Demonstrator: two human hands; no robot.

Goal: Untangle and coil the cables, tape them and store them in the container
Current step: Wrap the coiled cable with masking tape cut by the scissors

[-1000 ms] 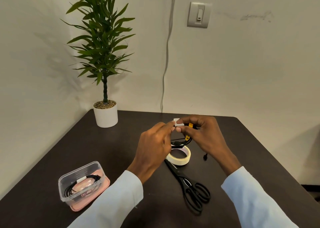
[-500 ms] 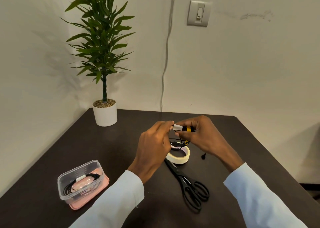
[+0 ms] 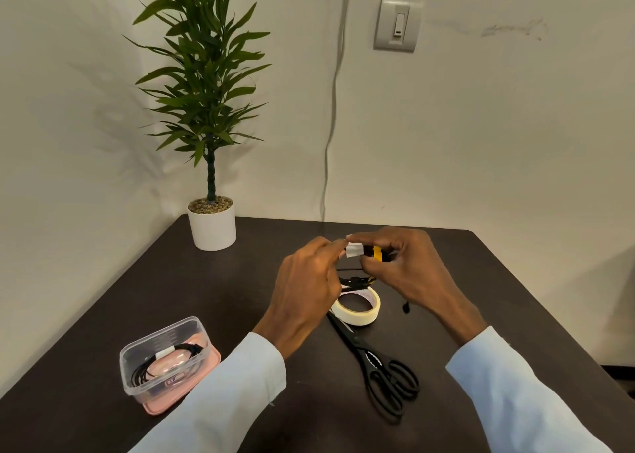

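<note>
In the head view, you held the coiled cable (image 3: pixel 372 254) above the tape roll (image 3: pixel 357 305): your right hand (image 3: pixel 409 270) pinched the bundle so it stayed coiled, while your left hand (image 3: pixel 305 287) pinched the tape strip (image 3: pixel 354 250) around it. The container (image 3: pixel 165 363) stood well apart at your left with 1 taped cable (image 3: pixel 165 360) inside.

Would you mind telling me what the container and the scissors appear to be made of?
Container: clear, glossy plastic, since the coiled cable inside shows through; pink base, seemingly plastic. Scissors: black throughout, handles look like matte plastic; blades probably coated metal, hard to confirm.
</note>
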